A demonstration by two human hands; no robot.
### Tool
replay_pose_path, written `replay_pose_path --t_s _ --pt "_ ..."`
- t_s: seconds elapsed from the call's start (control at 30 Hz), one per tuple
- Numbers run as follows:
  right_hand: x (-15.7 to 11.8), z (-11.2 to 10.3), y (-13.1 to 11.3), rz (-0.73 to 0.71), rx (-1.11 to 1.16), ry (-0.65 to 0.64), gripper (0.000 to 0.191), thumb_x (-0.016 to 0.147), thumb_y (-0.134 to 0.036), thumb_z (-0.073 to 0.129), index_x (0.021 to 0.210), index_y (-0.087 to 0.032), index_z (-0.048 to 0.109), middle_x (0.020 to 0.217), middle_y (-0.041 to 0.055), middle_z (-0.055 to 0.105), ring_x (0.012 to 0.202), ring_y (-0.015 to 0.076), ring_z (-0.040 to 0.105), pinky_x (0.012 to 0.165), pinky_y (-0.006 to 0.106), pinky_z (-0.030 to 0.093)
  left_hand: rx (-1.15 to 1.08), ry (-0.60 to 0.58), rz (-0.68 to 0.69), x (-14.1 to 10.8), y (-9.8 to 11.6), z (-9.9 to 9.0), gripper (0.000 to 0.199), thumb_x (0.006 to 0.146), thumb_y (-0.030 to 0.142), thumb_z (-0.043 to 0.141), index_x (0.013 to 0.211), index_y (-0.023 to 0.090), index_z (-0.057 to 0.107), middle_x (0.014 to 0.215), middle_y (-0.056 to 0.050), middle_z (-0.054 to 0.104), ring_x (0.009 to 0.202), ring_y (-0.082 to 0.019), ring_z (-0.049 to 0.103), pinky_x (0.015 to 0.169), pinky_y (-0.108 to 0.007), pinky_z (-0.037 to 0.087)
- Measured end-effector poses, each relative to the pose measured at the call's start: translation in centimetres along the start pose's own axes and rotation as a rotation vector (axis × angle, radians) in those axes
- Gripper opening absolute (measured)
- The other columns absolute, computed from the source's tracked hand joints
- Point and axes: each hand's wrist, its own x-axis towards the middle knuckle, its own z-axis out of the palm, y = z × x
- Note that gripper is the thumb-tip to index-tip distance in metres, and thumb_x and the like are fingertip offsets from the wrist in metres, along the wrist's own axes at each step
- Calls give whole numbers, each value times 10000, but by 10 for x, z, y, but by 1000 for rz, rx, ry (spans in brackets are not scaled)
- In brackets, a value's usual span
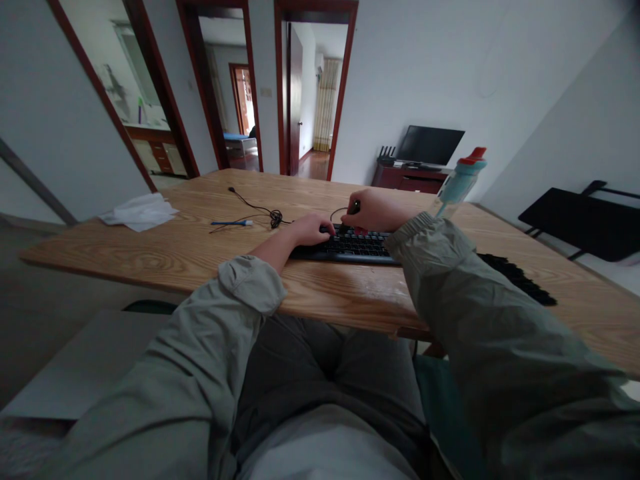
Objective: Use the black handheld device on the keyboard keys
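Black keyboard (363,248) on wooden tabletop (190,257), near front edge, straight ahead of person. Left hand (311,230) on keyboard's left part, fingers bent; cannot tell whether they grip. Right hand (383,208) above keyboard, fingers closed around small dark handle (356,206); its lower end hard to make out. Tangled cable (276,218) and thin blue stick (230,223) left of keyboard, white cloth (141,211) farther left. Bottle (457,183) with red top beyond right forearm.
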Motion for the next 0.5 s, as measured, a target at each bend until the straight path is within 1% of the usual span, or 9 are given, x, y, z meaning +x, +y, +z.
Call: replay_pose_path --t_s 0.13,0.3,0.37,0.47,0.5 --pt "9 -9 -2 2 -3 -97 158 790 -305 669 824 -153 694 632 57 669 569 151 586 580 291 437 11 -14 7 1 -1 2 314 727 112 552 938 197 768 986 -33 729 934 -185 643 902 -285 489" --pt "25 -9 6 28 71 -191 196 806 -329 677 770 -137 688 626 75 673 544 143 591 555 284 454 16 -15 -1 2 -1 2 304 719 126 561 929 204 766 994 -33 728 944 -199 640 907 -299 486" --pt "29 -8 9 36 81 -209 206 803 -342 688 763 -140 684 624 74 673 541 143 594 542 278 453 -29 16 -4 2 2 1 298 724 148 582 967 193 751 1003 -39 728 947 -203 640 901 -309 488" --pt "32 -10 10 43 82 -236 218 798 -363 697 755 -151 676 641 68 678 539 146 596 537 280 452 -152 97 7 1 7 0 299 755 189 605 1031 161 716 1013 -52 723 944 -189 638 887 -301 486" --pt "31 -11 9 46 82 -243 221 795 -368 702 754 -153 674 647 66 679 538 147 596 539 283 453 -183 102 5 1 8 0 286 769 202 604 1029 153 711 998 -54 723 926 -182 638 870 -294 486"
